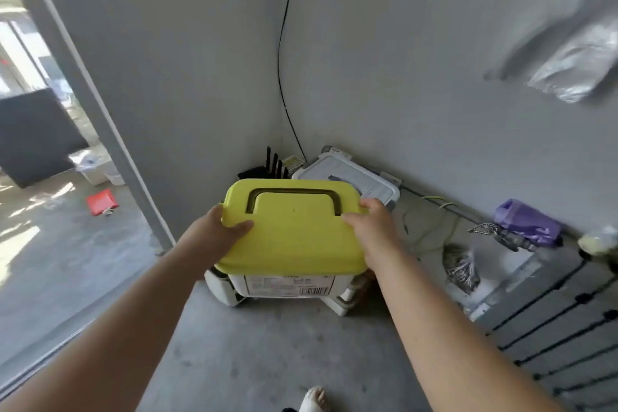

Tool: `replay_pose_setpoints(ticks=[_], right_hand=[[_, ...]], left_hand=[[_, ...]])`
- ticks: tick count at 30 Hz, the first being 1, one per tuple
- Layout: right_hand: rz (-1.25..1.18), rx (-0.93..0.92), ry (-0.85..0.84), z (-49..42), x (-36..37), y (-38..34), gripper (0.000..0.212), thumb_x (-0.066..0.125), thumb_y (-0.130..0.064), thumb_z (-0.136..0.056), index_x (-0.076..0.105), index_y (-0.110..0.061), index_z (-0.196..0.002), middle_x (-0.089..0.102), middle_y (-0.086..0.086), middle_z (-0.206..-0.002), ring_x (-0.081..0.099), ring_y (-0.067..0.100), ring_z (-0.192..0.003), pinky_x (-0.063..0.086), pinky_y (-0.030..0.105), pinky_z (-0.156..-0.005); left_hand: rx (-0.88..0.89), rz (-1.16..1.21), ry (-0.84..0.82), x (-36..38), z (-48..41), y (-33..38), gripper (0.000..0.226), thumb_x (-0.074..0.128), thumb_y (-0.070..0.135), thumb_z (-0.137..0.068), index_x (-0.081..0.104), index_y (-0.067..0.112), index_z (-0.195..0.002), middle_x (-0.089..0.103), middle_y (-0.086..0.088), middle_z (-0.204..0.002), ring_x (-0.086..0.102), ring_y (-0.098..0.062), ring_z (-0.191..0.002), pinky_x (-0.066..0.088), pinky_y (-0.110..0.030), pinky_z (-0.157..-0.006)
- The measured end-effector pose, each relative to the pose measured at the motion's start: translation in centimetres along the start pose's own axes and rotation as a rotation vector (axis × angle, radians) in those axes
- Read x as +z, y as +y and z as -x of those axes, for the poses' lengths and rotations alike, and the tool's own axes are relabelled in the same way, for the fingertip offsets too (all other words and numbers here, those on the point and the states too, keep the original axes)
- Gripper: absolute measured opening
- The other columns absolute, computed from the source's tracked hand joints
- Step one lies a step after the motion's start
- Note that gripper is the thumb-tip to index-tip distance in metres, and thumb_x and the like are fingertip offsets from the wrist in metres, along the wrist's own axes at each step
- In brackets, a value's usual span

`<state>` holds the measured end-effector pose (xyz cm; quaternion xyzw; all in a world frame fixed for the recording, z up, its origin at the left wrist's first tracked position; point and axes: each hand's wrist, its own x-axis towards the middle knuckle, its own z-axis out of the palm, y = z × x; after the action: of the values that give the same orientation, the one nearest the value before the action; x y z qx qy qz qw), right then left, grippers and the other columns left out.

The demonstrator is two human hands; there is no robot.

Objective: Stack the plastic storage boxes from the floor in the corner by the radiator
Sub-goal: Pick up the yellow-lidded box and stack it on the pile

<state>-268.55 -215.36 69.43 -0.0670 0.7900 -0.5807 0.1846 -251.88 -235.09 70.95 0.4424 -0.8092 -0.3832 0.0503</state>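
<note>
**Two hands on the yellow-lidded white plastic storage box (pixel 294 237)**

Left hand (pixel 217 231) and right hand (pixel 371 227) each grip a lid edge, fingers curled round it. Box sits in the corner, just in front of a grey-lidded plastic box (pixel 347 174) on the floor (pixel 267 344).

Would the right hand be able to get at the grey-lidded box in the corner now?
Likely not yet: the right hand grips the yellow-lidded box by its edge. Once freed, the grey-lidded box lies just behind, nothing between.
</note>
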Motion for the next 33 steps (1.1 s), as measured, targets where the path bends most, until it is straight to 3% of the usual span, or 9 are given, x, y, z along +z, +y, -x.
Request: replay_pose_setpoints(ticks=[2, 5, 10, 13, 19, 23, 27, 33], right_hand=[[0.000, -0.007, 0.028, -3.2, -0.2, -0.6, 0.052, 0.068, -0.020, -0.082, 0.051, -0.015, -0.130, 0.055, 0.004, -0.111, 0.054, 0.021, -0.093, 0.041, 0.028, -0.072], [-0.018, -0.006, 0.047, -9.2, -0.8, -2.2, 0.050, 0.068, -0.019, -0.083, 0.052, -0.015, -0.130, 0.052, 0.001, -0.106, 0.051, 0.014, -0.083, 0.035, 0.022, -0.058], [-0.058, -0.030, 0.107, -16.6, -2.4, -5.4, 0.052, 0.069, -0.017, -0.082, 0.053, -0.014, -0.132, 0.054, 0.003, -0.109, 0.052, 0.019, -0.093, 0.038, 0.027, -0.075], [-0.063, -0.030, 0.164, -20.5, -3.5, -6.1, 0.049, 0.068, -0.014, -0.082, 0.053, -0.014, -0.129, 0.054, 0.002, -0.108, 0.053, 0.019, -0.087, 0.041, 0.027, -0.068], [-0.077, 0.038, 0.262, -25.0, -4.0, -5.5, 0.046, 0.065, -0.011, -0.085, 0.053, -0.016, -0.129, 0.051, -0.005, -0.093, 0.048, 0.003, -0.069, 0.038, 0.021, -0.054], [-0.065, 0.085, 0.332, -26.8, -3.2, -4.7, 0.048, 0.064, -0.007, -0.084, 0.053, -0.015, -0.131, 0.052, 0.000, -0.102, 0.050, 0.006, -0.070, 0.038, 0.021, -0.056], [-0.067, 0.150, 0.437, -28.3, -2.1, -3.6, 0.050, 0.062, -0.006, -0.084, 0.053, -0.017, -0.132, 0.053, -0.003, -0.093, 0.050, 0.006, -0.072, 0.036, 0.020, -0.055], [-0.101, 0.260, 0.556, -29.5, -0.6, -1.5, 0.050, 0.061, 0.000, -0.085, 0.053, -0.017, -0.132, 0.054, 0.014, -0.130, 0.055, 0.027, -0.106, 0.045, 0.033, -0.088]], left_hand=[[0.011, -0.030, -0.003, 0.8, -2.9, 1.9, 0.079, 0.057, 0.057, -0.082, 0.029, 0.020, -0.147, 0.047, -0.015, -0.141, 0.049, -0.036, -0.123, 0.042, -0.043, -0.096], [0.025, -0.045, -0.007, 1.5, -8.3, 6.4, 0.079, 0.057, 0.056, -0.083, 0.028, 0.021, -0.147, 0.044, -0.015, -0.143, 0.046, -0.036, -0.126, 0.039, -0.044, -0.099], [0.085, -0.031, -0.006, 2.3, -14.9, 12.6, 0.079, 0.058, 0.055, -0.083, 0.026, 0.024, -0.148, 0.042, -0.013, -0.145, 0.044, -0.036, -0.128, 0.038, -0.045, -0.103], [0.105, 0.010, -0.073, 3.9, -19.0, 15.4, 0.081, 0.061, 0.053, -0.082, 0.025, 0.026, -0.149, 0.041, -0.010, -0.147, 0.043, -0.035, -0.129, 0.040, -0.044, -0.102], [0.173, -0.032, -0.157, 6.7, -26.1, 18.1, 0.082, 0.060, 0.056, -0.081, 0.026, 0.025, -0.149, 0.041, -0.010, -0.147, 0.043, -0.034, -0.129, 0.037, -0.043, -0.102], [0.221, -0.056, -0.240, 8.2, -30.6, 19.2, 0.081, 0.060, 0.055, -0.082, 0.026, 0.025, -0.149, 0.039, -0.010, -0.148, 0.042, -0.034, -0.131, 0.036, -0.042, -0.103], [0.284, -0.069, -0.359, 10.0, -35.0, 19.9, 0.082, 0.063, 0.052, -0.081, 0.027, 0.023, -0.149, 0.040, -0.011, -0.147, 0.043, -0.033, -0.129, 0.039, -0.041, -0.104], [0.413, -0.212, -0.480, 12.1, -39.4, 20.5, 0.083, 0.064, 0.051, -0.081, 0.026, 0.020, -0.148, 0.042, -0.013, -0.144, 0.046, -0.033, -0.124, 0.042, -0.039, -0.095]])
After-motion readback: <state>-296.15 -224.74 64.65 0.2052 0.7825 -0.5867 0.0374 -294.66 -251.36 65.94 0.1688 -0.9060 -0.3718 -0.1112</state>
